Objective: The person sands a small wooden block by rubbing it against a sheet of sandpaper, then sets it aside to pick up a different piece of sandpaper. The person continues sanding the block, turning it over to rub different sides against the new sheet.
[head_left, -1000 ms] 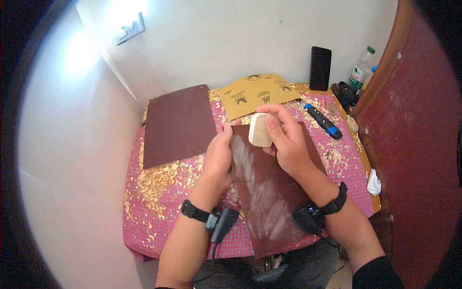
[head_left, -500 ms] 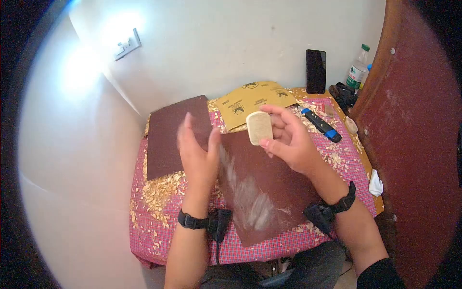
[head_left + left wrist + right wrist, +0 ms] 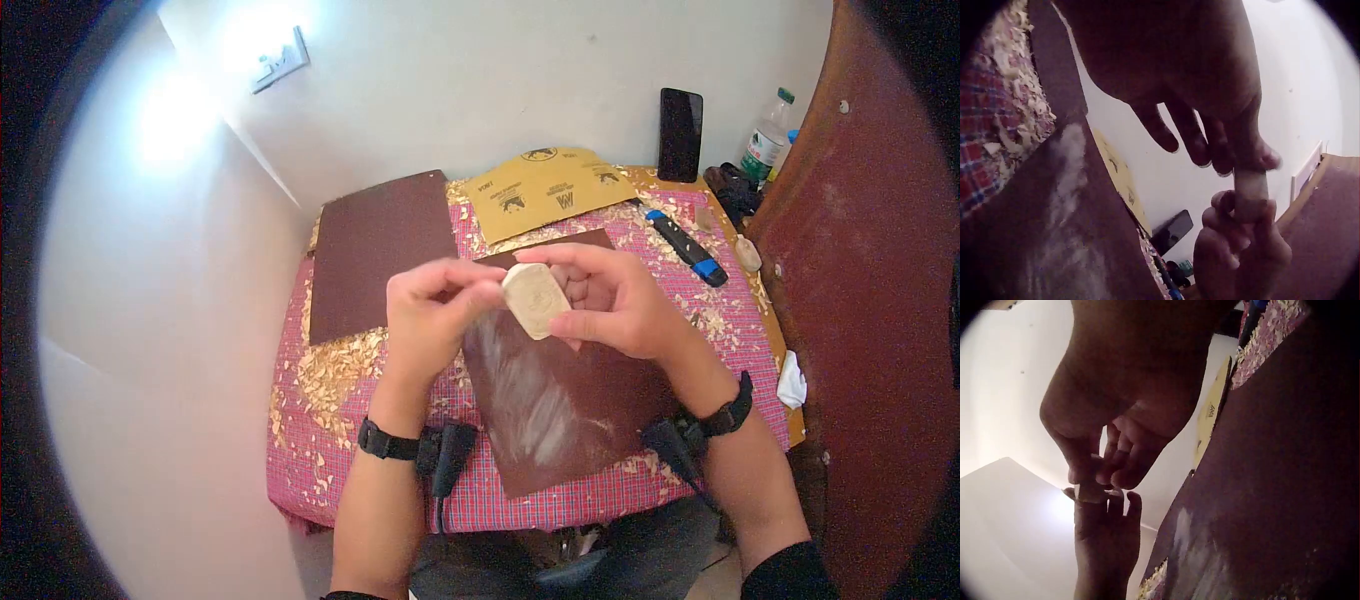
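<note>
A small pale wooden block [image 3: 536, 302] with rounded corners is held up between both hands, its flat face toward the head camera. My right hand [image 3: 625, 308] grips it from the right, thumb at the lower edge and forefinger along the top. From the other side, my left hand [image 3: 430, 315] pinches the upper left edge between thumb and fingers. In the left wrist view the block [image 3: 1251, 195] shows edge-on between the two hands. Beneath them lies a dark brown sandpaper sheet [image 3: 630, 400] streaked with whitish dust.
Another brown sandpaper sheet [image 3: 380, 255] lies at the left; a yellow-backed sheet [image 3: 550, 193] lies behind. Wood shavings [image 3: 340, 375] cover much of the checked cloth [image 3: 590, 508]. A utility knife [image 3: 685, 247], phone [image 3: 680, 135] and bottle [image 3: 768, 135] are at the right.
My left hand has let go of the sandpaper's edge, lifted with fingers spread, and come over to pinch the block. The right hand has kept the block and turned its flat face into view.
</note>
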`<state>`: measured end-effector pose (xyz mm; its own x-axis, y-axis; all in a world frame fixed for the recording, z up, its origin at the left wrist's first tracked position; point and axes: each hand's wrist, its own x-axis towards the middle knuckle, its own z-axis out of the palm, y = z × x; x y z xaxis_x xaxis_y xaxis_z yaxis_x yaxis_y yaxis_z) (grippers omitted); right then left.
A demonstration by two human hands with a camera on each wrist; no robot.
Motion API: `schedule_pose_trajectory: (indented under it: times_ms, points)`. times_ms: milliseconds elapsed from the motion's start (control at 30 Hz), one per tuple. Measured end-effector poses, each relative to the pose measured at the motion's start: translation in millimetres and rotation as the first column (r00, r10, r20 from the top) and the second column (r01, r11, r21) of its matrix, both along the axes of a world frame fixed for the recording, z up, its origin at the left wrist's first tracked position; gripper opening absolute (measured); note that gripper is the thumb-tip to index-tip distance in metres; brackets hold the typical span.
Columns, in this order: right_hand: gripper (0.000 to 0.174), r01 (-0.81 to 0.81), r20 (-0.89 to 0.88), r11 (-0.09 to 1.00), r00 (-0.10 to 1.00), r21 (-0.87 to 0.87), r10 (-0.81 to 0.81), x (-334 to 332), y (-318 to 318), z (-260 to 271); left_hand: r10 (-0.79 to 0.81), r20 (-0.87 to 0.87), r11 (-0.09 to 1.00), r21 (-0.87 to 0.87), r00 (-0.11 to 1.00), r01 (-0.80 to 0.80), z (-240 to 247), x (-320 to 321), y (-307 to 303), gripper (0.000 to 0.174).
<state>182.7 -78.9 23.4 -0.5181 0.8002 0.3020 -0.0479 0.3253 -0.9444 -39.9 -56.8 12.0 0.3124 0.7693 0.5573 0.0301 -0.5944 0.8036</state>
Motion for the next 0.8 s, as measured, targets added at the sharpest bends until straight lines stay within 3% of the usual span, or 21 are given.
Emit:
schedule_pose_trajectory:
  times_ms: [33, 67, 100, 133, 200, 267, 333, 367, 400, 467, 500, 667, 733, 800]
  points:
    - [0.06, -0.002, 0.001, 1.0, 1.0, -0.002, 0.002, -1, -1, 0, 0.035, 0.08, 0.992, -0.121, 0.996, -0.025, 1, 2, -1, 0.035]
    - [0.06, -0.024, -0.109, 0.998, 0.994, -0.052, 0.018, -3, -1, -1, 0.078, 0.156, 0.97, -0.238, 0.985, -0.039, 3, 5, -2, 0.029]
    - [0.06, -0.052, -0.218, 0.994, 0.975, -0.096, 0.03, -4, -2, 0, 0.074, 0.173, 0.973, -0.229, 0.982, -0.033, 4, 8, -4, 0.028]
    - [0.06, -0.055, -0.216, 0.994, 0.976, -0.093, 0.033, -6, -2, 0, 0.076, 0.175, 0.974, -0.226, 0.982, -0.035, 2, 7, -5, 0.028]
    - [0.059, -0.075, -0.294, 0.988, 0.955, -0.137, 0.032, -9, -4, 0, -0.142, 0.27, 0.942, -0.258, 0.952, 0.213, -1, 5, -8, 0.037]
    - [0.058, -0.11, -0.332, 0.987, 0.941, -0.119, 0.065, -8, -2, -4, -0.166, 0.268, 0.936, -0.261, 0.949, 0.238, 5, 9, -14, 0.041]
    - [0.058, -0.144, -0.369, 0.984, 0.924, -0.101, 0.098, -8, -2, -6, -0.32, 0.24, 0.908, -0.198, 0.917, 0.369, 7, 12, -17, 0.049]
    - [0.058, -0.171, -0.405, 0.977, 0.908, -0.127, 0.106, -8, -2, -6, -0.329, 0.311, 0.869, -0.27, 0.891, 0.415, 3, 13, -17, 0.057]
    - [0.058, -0.198, -0.442, 0.968, 0.89, -0.151, 0.113, -7, -3, -6, -0.33, 0.308, 0.871, -0.264, 0.892, 0.414, 2, 11, -14, 0.057]
    - [0.059, -0.162, -0.389, 0.978, 0.915, -0.128, 0.101, -4, -4, -4, -0.381, 0.143, 0.907, -0.133, 0.913, 0.399, 0, 7, -9, 0.063]
    - [0.06, -0.188, -0.388, 0.971, 0.914, -0.144, 0.12, -3, -5, -3, -0.366, 0.294, 0.85, -0.28, 0.883, 0.446, 6, 11, -19, 0.067]
    - [0.066, -0.284, -0.429, 0.931, 0.888, -0.23, 0.164, -4, -7, 1, -0.407, 0.271, 0.835, -0.278, 0.872, 0.475, 5, 8, -14, 0.07]
    - [0.066, -0.261, -0.438, 0.932, 0.889, -0.252, 0.13, -5, -9, 4, -0.416, 0.364, 0.802, -0.285, 0.833, 0.525, 8, 11, -17, 0.072]
    - [0.066, -0.241, -0.446, 0.932, 0.889, -0.272, 0.1, -5, -8, 5, -0.401, 0.348, 0.826, -0.262, 0.847, 0.498, 7, 14, -18, 0.072]
